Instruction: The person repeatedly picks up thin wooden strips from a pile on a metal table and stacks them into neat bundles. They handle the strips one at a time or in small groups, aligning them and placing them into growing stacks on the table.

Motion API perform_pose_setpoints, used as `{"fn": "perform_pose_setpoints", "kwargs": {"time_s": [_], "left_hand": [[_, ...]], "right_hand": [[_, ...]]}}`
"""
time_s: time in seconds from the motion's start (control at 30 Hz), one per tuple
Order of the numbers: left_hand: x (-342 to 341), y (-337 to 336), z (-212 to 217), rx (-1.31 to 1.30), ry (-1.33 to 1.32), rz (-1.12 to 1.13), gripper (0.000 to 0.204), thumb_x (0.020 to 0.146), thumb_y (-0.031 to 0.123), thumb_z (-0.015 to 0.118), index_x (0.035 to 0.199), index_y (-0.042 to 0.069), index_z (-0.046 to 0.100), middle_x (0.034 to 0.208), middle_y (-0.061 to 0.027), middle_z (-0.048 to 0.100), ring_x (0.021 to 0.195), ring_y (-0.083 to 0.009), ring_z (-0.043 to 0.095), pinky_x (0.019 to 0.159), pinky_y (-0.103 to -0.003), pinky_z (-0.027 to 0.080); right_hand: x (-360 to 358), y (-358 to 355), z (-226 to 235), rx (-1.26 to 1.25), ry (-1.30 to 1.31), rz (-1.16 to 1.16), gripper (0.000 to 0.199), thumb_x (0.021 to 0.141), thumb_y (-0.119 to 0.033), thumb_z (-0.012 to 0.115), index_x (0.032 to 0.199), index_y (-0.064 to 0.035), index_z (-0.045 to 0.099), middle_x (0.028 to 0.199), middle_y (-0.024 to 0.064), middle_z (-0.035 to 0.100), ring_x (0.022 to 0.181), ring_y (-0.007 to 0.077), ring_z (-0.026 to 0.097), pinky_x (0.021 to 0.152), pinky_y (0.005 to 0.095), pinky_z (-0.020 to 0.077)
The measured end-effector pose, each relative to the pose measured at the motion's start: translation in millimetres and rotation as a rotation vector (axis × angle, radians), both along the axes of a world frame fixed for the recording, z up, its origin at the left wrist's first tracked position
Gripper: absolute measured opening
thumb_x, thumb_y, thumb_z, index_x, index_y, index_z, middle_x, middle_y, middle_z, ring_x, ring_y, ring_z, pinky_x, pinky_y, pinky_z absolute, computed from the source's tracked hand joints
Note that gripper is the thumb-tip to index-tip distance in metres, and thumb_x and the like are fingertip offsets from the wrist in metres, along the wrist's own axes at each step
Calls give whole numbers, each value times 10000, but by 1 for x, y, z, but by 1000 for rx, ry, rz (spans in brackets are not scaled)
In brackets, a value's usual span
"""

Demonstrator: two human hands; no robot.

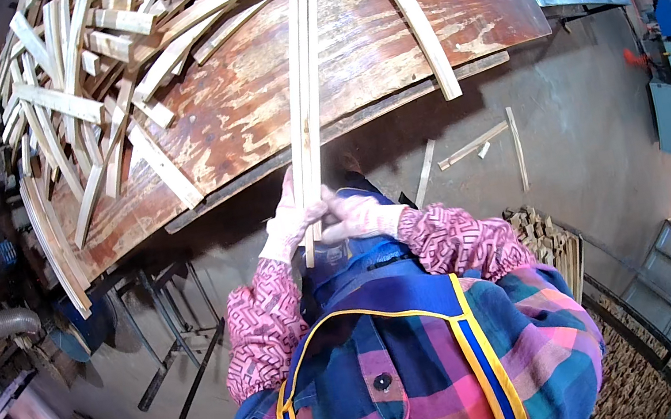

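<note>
A few long, pale wooden strips point(305, 116) lie side by side in front of me. Their far ends rest over the worn plywood tabletop point(251, 135), and their near ends reach past its edge towards my apron. My left hand point(292, 220), in a light glove, is wrapped round the strips from the left near that end. From the right, my right hand point(361, 214), also gloved, closes on the same strips, its fingers slightly blurred. Both hands are almost touching, and the strips partly hide the fingers.
A jumbled heap of wooden strips point(80, 84) covers the table's far left. One long strip point(415, 25) lies across its right part. Several offcuts point(475, 145) are on the floor. A metal stand point(172, 328) stands at left, and bundled wood point(547, 239) at right.
</note>
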State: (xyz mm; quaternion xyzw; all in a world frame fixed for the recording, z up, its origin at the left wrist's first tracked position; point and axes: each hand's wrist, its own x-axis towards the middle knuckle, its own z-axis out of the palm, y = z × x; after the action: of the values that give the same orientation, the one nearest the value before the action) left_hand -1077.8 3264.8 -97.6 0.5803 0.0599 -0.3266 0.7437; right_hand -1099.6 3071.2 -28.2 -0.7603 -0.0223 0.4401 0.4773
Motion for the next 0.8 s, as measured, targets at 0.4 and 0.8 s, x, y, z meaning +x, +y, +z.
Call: {"fn": "perform_pose_setpoints", "kwargs": {"time_s": [0.4,0.8], "left_hand": [[23,-13,-3,250,112,-31,870,697,33,805,1459,82,390,1185,-11,569,1026,-137,534,906,-277,470],[93,-56,56,1241,-267,-637,1037,678,579,771,1485,102,328,1444,-214,429,1323,-371,412,1102,-426,359]], "right_hand": [[158,-209,-5,-921,20,-622,961,747,-428,734,1528,-121,264,1330,209,537,1257,333,513,1000,435,456],[135,-73,-64,-633,-635,175,210,874,-191,546,1010,-89,669,1042,142,684,897,366,686,782,486,555]]}}
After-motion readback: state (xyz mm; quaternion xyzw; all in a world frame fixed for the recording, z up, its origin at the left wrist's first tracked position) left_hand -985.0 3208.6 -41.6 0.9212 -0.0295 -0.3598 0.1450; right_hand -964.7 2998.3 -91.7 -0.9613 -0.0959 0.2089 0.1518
